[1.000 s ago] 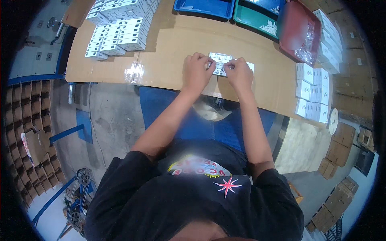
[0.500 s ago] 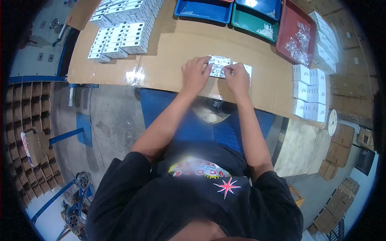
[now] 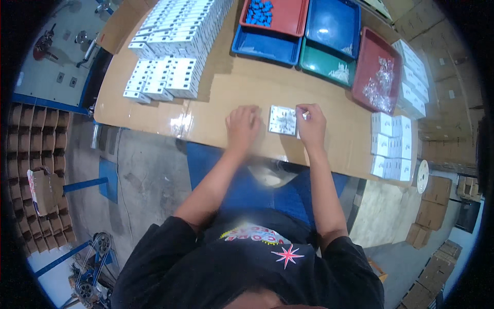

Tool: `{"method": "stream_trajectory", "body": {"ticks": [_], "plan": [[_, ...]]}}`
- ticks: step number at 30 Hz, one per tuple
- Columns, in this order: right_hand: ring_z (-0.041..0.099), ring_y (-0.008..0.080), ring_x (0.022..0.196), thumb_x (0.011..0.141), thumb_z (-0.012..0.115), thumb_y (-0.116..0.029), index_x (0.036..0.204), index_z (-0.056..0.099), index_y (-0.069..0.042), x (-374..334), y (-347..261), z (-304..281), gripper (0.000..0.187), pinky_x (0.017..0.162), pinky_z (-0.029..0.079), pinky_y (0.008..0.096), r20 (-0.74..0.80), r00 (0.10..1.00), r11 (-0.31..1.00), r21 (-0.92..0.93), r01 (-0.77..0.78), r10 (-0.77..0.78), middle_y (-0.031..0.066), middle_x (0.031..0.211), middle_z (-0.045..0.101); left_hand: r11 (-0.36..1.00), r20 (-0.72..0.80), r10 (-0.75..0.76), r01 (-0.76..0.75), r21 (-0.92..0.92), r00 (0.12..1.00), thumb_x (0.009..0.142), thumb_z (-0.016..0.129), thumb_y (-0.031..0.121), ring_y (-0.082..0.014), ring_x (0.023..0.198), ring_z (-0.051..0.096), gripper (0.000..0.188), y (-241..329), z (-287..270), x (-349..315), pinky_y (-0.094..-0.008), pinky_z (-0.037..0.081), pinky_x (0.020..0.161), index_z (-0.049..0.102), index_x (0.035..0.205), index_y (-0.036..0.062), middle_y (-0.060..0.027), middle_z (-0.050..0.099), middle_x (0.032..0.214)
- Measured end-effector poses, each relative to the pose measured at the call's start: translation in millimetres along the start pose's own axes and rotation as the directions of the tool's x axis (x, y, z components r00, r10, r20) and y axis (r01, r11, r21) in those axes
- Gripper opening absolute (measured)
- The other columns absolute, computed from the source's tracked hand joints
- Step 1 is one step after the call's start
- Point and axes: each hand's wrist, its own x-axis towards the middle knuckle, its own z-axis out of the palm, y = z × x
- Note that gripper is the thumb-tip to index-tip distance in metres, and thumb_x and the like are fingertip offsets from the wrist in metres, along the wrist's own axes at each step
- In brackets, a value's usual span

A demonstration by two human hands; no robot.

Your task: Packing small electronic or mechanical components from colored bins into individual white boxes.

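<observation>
Right hand (image 3: 313, 129): thumb and fingers bend in to a pinch at the right edge of the white case (image 3: 282, 121). Whether a small part sits between the fingertips cannot be told at this size. Left hand (image 3: 242, 129): fingers curl loosely, just beside the case on its left and apart from it. No held item shows; the palm faces away, so its content cannot be confirmed.

The case lies flat on the brown table (image 3: 231, 87), between the hands and near the front edge. Small grey and dark details show on its upper face; their exact form is too small to read.

Recommended practice for fine handling at the case:
1. Pinch small parts with the fingertips only, leaving the seat in view.
2. Steady the case with the left hand at its left edge; unsupported, it is likely to slide under a push.
3. Press straight down, lightly. A sideways push could tip loose parts out.
4. Keep the wrists low and the forearms clear of the case.

Supply, beyond the case: a green tray (image 3: 316, 59) with white pieces (image 3: 339, 73), and a dark red tray (image 3: 369, 56) with clear plastic pieces (image 3: 381, 80). White boxes (image 3: 393, 147) stand at the right.
</observation>
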Motion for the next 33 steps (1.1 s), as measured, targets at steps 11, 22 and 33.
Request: {"method": "stream_trajectory", "body": {"ticks": [11, 22, 33], "plan": [[0.072, 0.0327, 0.084, 0.089, 0.068, -0.018, 0.101, 0.074, -0.006, 204.4, -25.8, 74.5, 0.018, 0.074, 0.055, 0.0410, -0.009, 0.967, 0.967, 0.000, 0.256, -0.256, 0.0143, 0.096, 0.075, 0.994, 0.122, -0.108, 0.108, 0.006, 0.987, 0.088, 0.067, 0.018, -0.0262, 0.110, 0.057, 0.024, 10.5, -15.0, 3.2, -0.0421, 0.040, 0.095, 0.070, 0.111, 0.0142, -0.0042, 0.064, 0.110], [0.068, 0.0399, 0.101, 0.086, 0.065, -0.013, 0.109, 0.077, -0.018, 333.3, -13.4, 140.5, 0.027, 0.086, 0.055, 0.0524, 0.266, 0.814, 0.729, -0.361, 0.581, -0.517, 0.0163, 0.108, 0.070, 0.988, 0.114, -0.149, 0.151, -0.012, 0.982, 0.087, 0.068, 0.018, -0.0244, 0.109, 0.057, 0.020, 12.6, -11.8, 5.2, -0.0409, 0.038, 0.095, 0.071, 0.107, 0.0157, -0.0031, 0.064, 0.110], [0.067, 0.0389, 0.102, 0.086, 0.070, -0.017, 0.111, 0.073, -0.016, 344.0, -7.1, 144.1, 0.025, 0.086, 0.054, 0.0514, 0.300, 0.821, 0.762, -0.314, 0.566, -0.486, 0.0141, 0.110, 0.069, 0.992, 0.087, -0.121, 0.122, -0.007, 0.989, 0.086, 0.068, 0.017, -0.0240, 0.109, 0.057, 0.020, 10.0, -7.3, 9.5, -0.0411, 0.038, 0.095, 0.070, 0.106, 0.0161, -0.0025, 0.063, 0.109]]}}
